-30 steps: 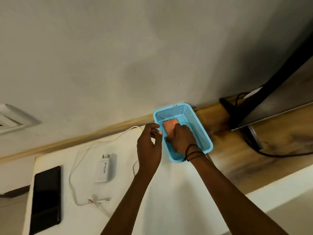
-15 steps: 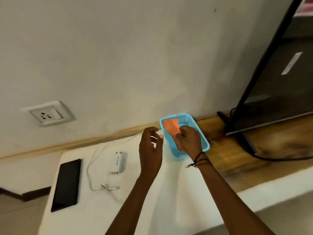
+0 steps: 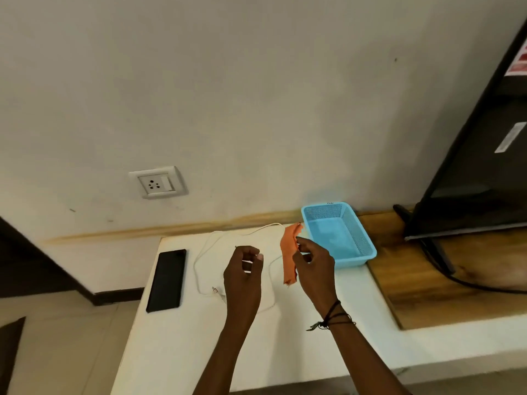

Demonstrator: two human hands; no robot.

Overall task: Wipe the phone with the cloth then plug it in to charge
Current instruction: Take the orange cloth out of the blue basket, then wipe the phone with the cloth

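Right hand (image 3: pixel 312 262) pinches the orange cloth (image 3: pixel 289 253) betw thumb & fingertips, holding it in the air just left of the blue basket (image 3: pixel 368 246); cloth hangs down as a crumpled strip, thin soft fabric w/ a frayed lower end. Left hand (image 3: pixel 243 273) is loosely curled, fingers bent in toward the thumb, nothing visible in it, hovering over the white tabletop (image 3: pixel 176 337) above the cable loop. Phone (image 3: pixel 166 276) lies flat near the table's left edge, long side roughly parallel to that edge, a slim black glossy slab, well apart from both hands. White charging cable (image 3: pixel 205 246) loops across the surface betw phone & hands, thin & round, its small plug end (image 3: pixel 215 289) lying near the left wrist; charger brick can't be made out. Open bare tabletop in front of the phone & along the near edge. Basket is rectangular plastic mesh w/ perforated walls, sitting at the table's right rear corner, next to a wood-grain shelf (image 3: pixel 427 283). Wall socket (image 3: pixel 157 182), white square plate, is on the plain wall above & behind the phone. Dark TV (image 3: pixel 479 172) stands on the shelf at far right, its black cord trailing across the wood
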